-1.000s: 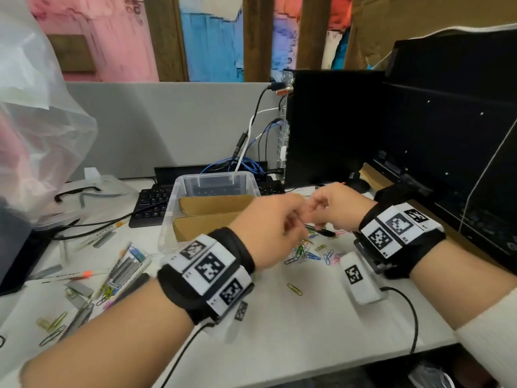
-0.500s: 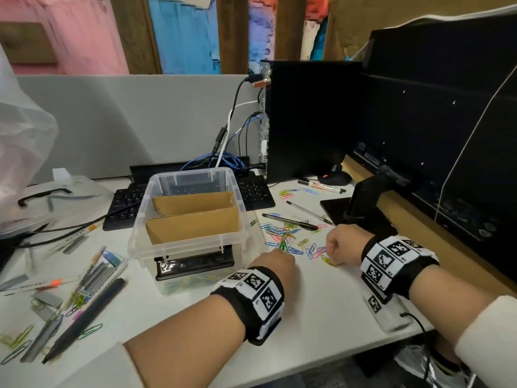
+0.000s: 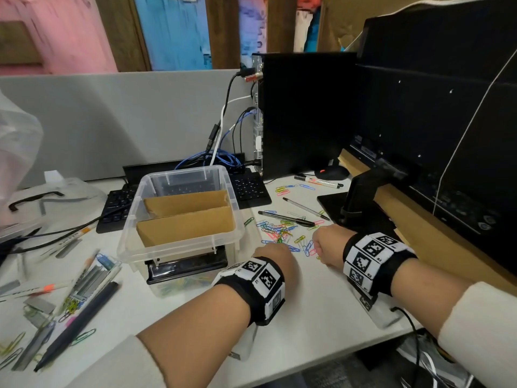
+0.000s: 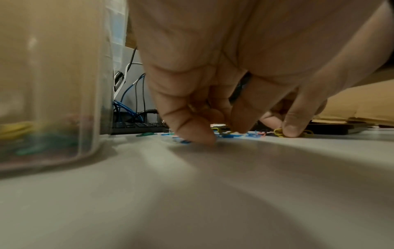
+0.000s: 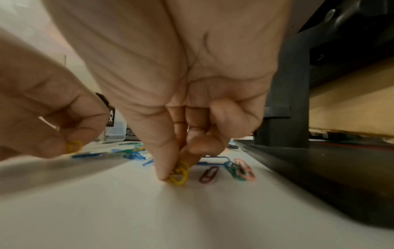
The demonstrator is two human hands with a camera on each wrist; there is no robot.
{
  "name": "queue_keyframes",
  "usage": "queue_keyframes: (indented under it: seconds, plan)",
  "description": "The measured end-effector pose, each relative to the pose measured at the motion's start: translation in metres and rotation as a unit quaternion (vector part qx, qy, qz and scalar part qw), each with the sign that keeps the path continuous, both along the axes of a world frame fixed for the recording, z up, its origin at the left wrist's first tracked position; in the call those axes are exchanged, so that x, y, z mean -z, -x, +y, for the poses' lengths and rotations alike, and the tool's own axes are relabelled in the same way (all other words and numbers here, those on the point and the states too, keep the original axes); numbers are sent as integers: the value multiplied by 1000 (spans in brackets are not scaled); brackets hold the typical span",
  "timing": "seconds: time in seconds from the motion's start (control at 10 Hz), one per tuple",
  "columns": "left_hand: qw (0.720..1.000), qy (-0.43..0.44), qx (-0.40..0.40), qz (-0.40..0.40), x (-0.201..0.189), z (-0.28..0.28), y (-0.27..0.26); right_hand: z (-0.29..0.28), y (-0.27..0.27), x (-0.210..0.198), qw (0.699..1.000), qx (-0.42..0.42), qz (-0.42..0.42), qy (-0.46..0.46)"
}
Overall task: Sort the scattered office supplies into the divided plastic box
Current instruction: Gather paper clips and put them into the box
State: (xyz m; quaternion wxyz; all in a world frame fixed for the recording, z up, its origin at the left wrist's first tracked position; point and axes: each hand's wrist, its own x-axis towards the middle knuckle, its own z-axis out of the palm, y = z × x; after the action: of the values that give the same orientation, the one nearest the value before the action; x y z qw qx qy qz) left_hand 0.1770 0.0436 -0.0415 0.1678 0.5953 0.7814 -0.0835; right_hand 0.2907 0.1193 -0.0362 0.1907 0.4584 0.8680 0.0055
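Note:
A clear plastic box (image 3: 126, 247) with cardboard dividers (image 3: 184, 225) stands mid-desk; its front compartment holds a black tool and coloured clips. Right of it lies a scatter of coloured paper clips (image 3: 279, 231). My left hand (image 3: 274, 252) is down on the near edge of that scatter, its fingers curled, and it pinches a yellow paper clip (image 4: 278, 132). My right hand (image 3: 327, 245) is beside it on the right and pinches a yellow paper clip (image 5: 179, 173) against the desk between thumb and fingers. More clips (image 5: 238, 170) lie just past it. Two pens (image 3: 285, 218) lie behind the scatter.
A keyboard (image 3: 251, 189), blue cables (image 3: 221, 159) and a black computer tower (image 3: 305, 116) stand behind the box. A monitor stand (image 3: 361, 203) rises close on the right, with a marker (image 3: 321, 182) and a mouse (image 3: 333, 172) behind it. Pens, staple strips (image 3: 84, 284) and clips litter the left.
Both hands, which met in the air in front of the box a second ago, have dropped to the desk and now pinch clips at the scatter.

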Motion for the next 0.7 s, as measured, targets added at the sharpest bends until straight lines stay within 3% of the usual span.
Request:
queue_keyframes:
  seconds: [0.2, 0.3, 0.4, 0.7]
  plan:
    - [998, -60, -28, -23, -3, 20, 9, 10, -18, -21, 990, 104, 93, -15]
    - [997, -66, -37, -30, -3, 29, 14, 20, -20, -29, 984, 162, 76, -19]
    - [996, -68, -36, -42, -6, 33, 16, 21, -10, -27, 982, 188, -22, 8]
    - [996, -57, -24, -65, -11, 34, 10, 5, -1, -11, 990, 139, -24, -26]
